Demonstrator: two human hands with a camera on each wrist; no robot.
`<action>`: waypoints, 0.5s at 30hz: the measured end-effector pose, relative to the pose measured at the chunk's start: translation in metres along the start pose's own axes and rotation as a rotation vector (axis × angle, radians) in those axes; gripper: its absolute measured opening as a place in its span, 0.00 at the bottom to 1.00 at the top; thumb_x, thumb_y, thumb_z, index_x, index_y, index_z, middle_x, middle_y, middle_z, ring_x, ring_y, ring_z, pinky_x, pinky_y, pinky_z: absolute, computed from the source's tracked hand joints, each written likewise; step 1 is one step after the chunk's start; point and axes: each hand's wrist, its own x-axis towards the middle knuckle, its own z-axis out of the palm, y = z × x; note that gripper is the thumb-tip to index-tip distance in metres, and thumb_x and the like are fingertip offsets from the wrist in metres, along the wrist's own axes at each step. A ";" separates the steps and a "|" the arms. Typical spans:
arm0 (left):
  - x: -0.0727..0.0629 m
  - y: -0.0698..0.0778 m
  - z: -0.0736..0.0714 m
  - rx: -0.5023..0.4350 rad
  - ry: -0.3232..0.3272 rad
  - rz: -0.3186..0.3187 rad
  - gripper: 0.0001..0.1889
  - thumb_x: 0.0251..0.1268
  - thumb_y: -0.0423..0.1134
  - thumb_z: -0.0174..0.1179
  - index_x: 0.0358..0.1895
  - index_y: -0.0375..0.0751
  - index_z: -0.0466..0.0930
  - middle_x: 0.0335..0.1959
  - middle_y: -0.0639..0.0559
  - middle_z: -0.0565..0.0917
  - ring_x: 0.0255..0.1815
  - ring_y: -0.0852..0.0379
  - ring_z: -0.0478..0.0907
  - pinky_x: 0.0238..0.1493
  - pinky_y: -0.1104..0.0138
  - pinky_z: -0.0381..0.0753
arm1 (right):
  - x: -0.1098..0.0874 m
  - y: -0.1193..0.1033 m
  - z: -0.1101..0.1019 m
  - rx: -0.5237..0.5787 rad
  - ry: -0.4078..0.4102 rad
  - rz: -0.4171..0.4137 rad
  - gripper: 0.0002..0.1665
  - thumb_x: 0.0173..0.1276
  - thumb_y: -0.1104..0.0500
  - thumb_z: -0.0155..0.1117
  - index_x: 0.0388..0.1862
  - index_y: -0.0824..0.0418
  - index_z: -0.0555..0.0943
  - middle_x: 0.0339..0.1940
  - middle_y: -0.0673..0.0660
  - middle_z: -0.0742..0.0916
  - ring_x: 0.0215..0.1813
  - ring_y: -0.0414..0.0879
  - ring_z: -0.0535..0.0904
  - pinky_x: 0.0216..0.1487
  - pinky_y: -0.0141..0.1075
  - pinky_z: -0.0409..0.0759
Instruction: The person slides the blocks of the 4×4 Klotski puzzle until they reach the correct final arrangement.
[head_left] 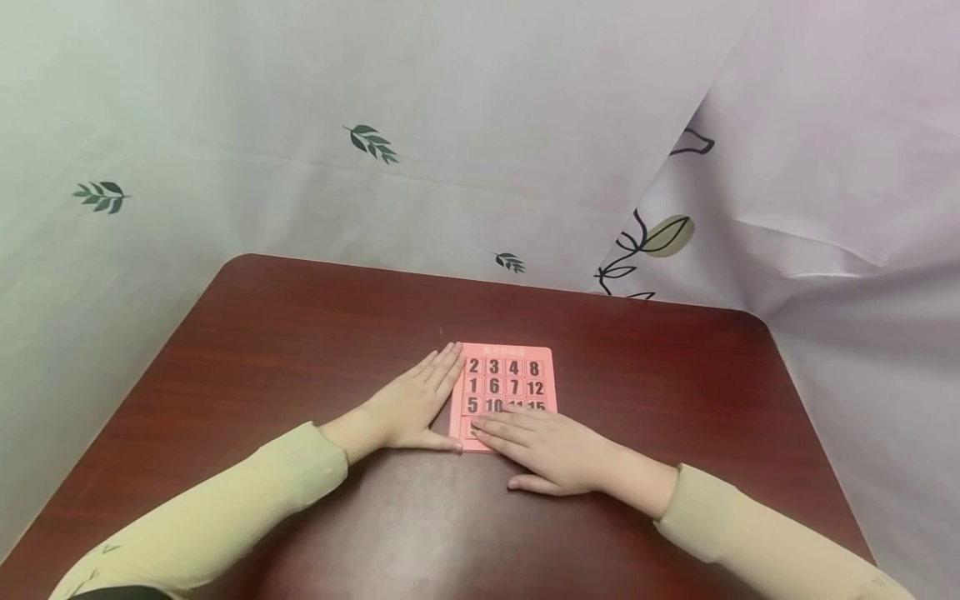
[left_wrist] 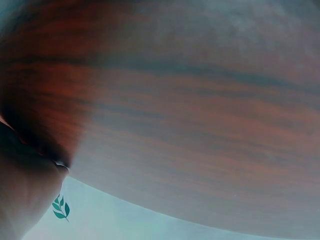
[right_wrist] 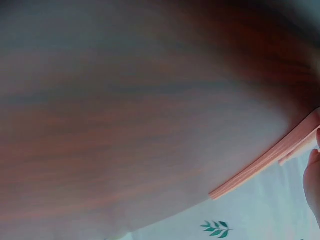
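Note:
A pink number sliding puzzle [head_left: 555, 379] lies flat on the table. Its top rows read 2 3 4 8 and 1 6 7 12; the third starts 5 10 11 15, partly covered. My left hand [head_left: 412, 404] rests along the board's left edge, fingers straight, thumb stretched toward the lower left corner. Over the bottom row lies my right hand [head_left: 551, 450], its fingers straight across the tiles and hiding most of that row. The right wrist view catches the board's pink side [right_wrist: 265, 162] beside part of my right hand [right_wrist: 312, 180]. Part of my left hand [left_wrist: 30, 190] shows in the left wrist view.
The dark red wooden table [head_left: 322, 333] has rounded far corners. Behind it hangs a pale curtain [head_left: 465, 125] with green leaf prints. Another curtain fold [head_left: 847, 208] drapes down at the right, close to the table's edge.

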 end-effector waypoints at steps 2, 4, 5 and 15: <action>0.001 0.000 0.000 0.001 0.004 0.001 0.68 0.61 0.81 0.57 0.84 0.24 0.48 0.87 0.27 0.46 0.90 0.36 0.46 0.89 0.49 0.54 | 0.004 0.000 -0.001 0.004 -0.009 -0.003 0.43 0.81 0.37 0.57 0.84 0.59 0.65 0.84 0.54 0.72 0.85 0.50 0.68 0.84 0.45 0.68; 0.002 0.000 0.001 0.004 0.001 0.000 0.68 0.62 0.81 0.56 0.84 0.24 0.47 0.87 0.28 0.46 0.90 0.36 0.45 0.89 0.50 0.53 | 0.007 0.000 -0.001 0.008 -0.018 -0.006 0.43 0.81 0.37 0.57 0.84 0.60 0.65 0.84 0.55 0.72 0.84 0.50 0.68 0.84 0.45 0.68; 0.002 0.000 0.001 0.004 0.001 -0.001 0.68 0.62 0.81 0.56 0.84 0.24 0.47 0.87 0.28 0.46 0.90 0.36 0.46 0.89 0.50 0.53 | 0.008 0.000 -0.001 0.008 -0.021 -0.007 0.43 0.81 0.38 0.57 0.84 0.60 0.65 0.84 0.55 0.72 0.84 0.51 0.68 0.84 0.45 0.68; 0.002 0.000 0.002 0.012 0.007 0.000 0.68 0.61 0.81 0.56 0.84 0.24 0.48 0.87 0.27 0.46 0.90 0.36 0.46 0.89 0.50 0.54 | -0.018 -0.001 -0.002 -0.014 0.018 0.009 0.44 0.80 0.38 0.58 0.84 0.60 0.65 0.85 0.56 0.71 0.84 0.50 0.68 0.83 0.45 0.70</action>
